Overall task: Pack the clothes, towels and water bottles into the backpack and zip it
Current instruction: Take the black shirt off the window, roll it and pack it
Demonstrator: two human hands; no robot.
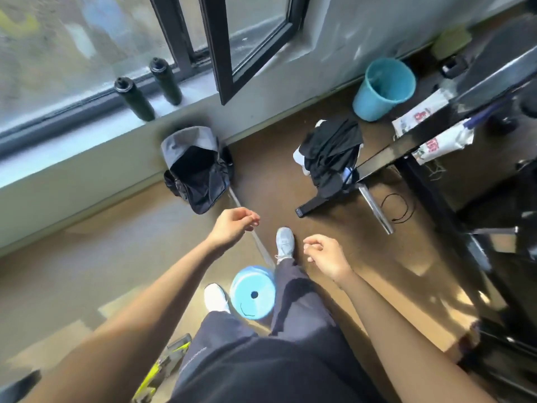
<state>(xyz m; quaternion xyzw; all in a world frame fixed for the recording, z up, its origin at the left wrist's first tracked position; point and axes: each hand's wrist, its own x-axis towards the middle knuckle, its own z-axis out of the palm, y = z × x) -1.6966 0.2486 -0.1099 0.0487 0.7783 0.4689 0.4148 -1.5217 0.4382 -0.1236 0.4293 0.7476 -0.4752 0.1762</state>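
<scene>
Backpack [197,173] sits unzipped on the floor, with two water bottles [135,98] on the sill above it and dark clothes [331,155] heaped to its right. The left hand [232,225] and right hand [325,257] hang short of it, fingers loosely curled on nothing. Packing looks unstarted, so the next move is probably stepping closer and grasping a first item.

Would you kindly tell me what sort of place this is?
Probably a workout room: a black bench on metal legs, two dark bottles on the windowsill, an open backpack on the floor.
</scene>
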